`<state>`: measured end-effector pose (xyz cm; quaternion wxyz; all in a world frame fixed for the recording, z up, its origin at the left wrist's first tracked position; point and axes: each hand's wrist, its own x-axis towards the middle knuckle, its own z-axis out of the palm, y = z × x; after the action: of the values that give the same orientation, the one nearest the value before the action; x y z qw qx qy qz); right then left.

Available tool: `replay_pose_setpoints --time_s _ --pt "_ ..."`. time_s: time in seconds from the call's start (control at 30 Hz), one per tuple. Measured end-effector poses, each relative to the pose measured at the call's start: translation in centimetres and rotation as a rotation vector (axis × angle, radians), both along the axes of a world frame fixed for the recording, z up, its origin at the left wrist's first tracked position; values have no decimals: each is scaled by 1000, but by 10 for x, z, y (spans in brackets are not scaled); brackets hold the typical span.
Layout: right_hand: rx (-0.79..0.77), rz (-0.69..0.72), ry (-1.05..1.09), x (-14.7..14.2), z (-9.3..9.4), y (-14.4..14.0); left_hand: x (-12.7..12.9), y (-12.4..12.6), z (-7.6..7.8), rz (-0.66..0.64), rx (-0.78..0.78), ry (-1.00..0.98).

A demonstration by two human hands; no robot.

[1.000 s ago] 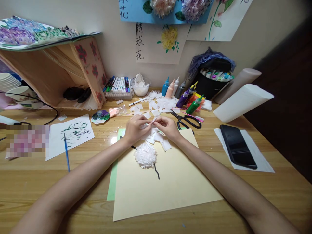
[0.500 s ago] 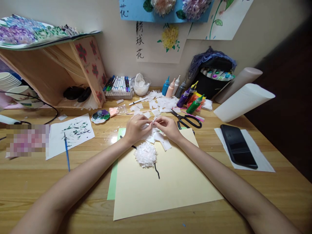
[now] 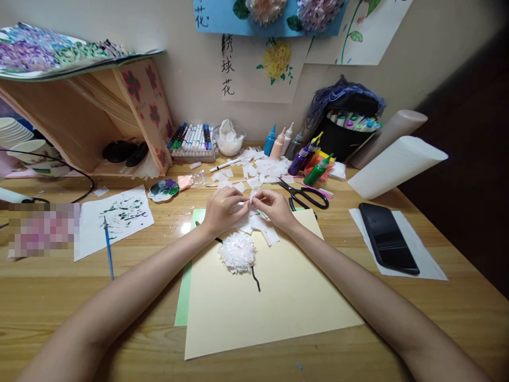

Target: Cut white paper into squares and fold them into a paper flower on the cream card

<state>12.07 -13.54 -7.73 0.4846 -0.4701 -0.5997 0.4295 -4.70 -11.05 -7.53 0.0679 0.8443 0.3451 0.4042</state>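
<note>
My left hand (image 3: 223, 210) and my right hand (image 3: 274, 207) meet above the far edge of a cream sheet of paper (image 3: 270, 297), and both pinch one small white paper piece (image 3: 251, 197) between their fingertips. Loose white paper squares (image 3: 262, 225) lie right under the hands. A white fluffy paper flower (image 3: 237, 252) sits on the cream sheet just nearer me, with a black drawn stem (image 3: 256, 279) below it. A green sheet (image 3: 183, 297) pokes out from under the cream sheet's left edge.
Black scissors (image 3: 307, 196) and more white scraps (image 3: 262, 168) lie behind the hands. Paint bottles (image 3: 302, 156), a marker tray (image 3: 194, 140) and a white bowl (image 3: 229, 144) line the wall. A phone (image 3: 387, 237) lies right; a brush (image 3: 107, 246) on painted paper lies left.
Hardly anything has changed; my fingers shift slightly on the small white paper piece while both hands stay in place.
</note>
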Motion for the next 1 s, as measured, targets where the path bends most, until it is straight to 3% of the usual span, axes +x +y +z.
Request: replay_pose_setpoints --time_s 0.37,0.67,1.0 --pt "241 -15 -263 -6 10 -9 1 -4 7 27 -108 -42" --pt "183 -72 -156 -2 3 -6 0 -1 10 133 -198 -206" --pt "110 -141 12 3 3 0 -1 3 8 219 -196 -291"
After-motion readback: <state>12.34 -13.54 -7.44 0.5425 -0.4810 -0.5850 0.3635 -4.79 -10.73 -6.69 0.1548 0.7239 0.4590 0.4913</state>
